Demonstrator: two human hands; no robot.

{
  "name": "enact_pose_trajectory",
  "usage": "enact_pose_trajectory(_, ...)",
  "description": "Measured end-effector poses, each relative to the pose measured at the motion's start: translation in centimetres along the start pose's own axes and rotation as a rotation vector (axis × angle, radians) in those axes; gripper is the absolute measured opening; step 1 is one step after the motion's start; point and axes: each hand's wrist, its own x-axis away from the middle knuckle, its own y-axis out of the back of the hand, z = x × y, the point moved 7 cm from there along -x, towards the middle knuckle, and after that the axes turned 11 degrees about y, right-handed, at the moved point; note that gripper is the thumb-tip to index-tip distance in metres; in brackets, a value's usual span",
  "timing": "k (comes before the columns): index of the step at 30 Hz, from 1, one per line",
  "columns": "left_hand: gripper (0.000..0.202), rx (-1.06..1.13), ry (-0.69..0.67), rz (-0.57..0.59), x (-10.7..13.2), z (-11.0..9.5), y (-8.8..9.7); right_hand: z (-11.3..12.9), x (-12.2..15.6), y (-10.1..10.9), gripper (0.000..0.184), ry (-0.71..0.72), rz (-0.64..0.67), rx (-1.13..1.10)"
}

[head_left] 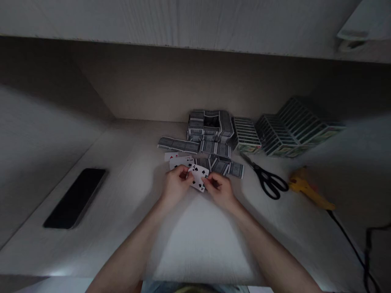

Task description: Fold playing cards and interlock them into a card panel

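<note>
- Under everything lies a pale wood-grain table [195,244], set in a dim recess.
- At its far right stand slanted rows of blue-backed playing cards [293,128], packed close together.
- Left of them, against the back wall, sits a low box built of blue-backed cards [210,122], open at the top.
- A flat black phone [76,197] lies well apart at the left.
- A yellow glue gun [307,191] lies at the right, beside black-handled scissors [267,177].
- Loose face-down cards [214,162] lie flat between the box and the hands.
- The left hand [175,185] and right hand [220,189] meet at the table's middle, each grip clamped on one edge.
- Between them is a white four-of-spades playing card [198,177], face up, tilted, just above the table.
</note>
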Motion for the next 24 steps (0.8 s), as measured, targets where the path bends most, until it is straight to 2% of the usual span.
enact_pose_trajectory(6,0.010,-0.216,-0.156,-0.034,0.6,-0.7,-0.2,1.2,0.2,-0.2,0.029,0.126,0.041,0.128)
enact_pose_trajectory(11,0.016,-0.408,-0.376,-0.210,2.2,-2.1,-0.4,2.7,0.9,-0.9,0.027,0.319,0.070,0.272)
enact_pose_trajectory(15,0.025,-0.488,-0.530,-0.236,3.2,-2.8,-0.8,2.7,1.1,-1.3,0.020,0.326,0.079,0.240)
enact_pose_trajectory(20,0.022,-0.373,-0.543,-0.204,2.6,-2.8,0.1,2.4,0.8,-0.7,0.021,0.250,0.051,0.188)
enact_pose_trajectory(24,0.020,-0.281,-0.516,-0.190,2.2,-3.0,0.8,2.7,0.7,-0.6,0.025,0.274,0.084,0.205)
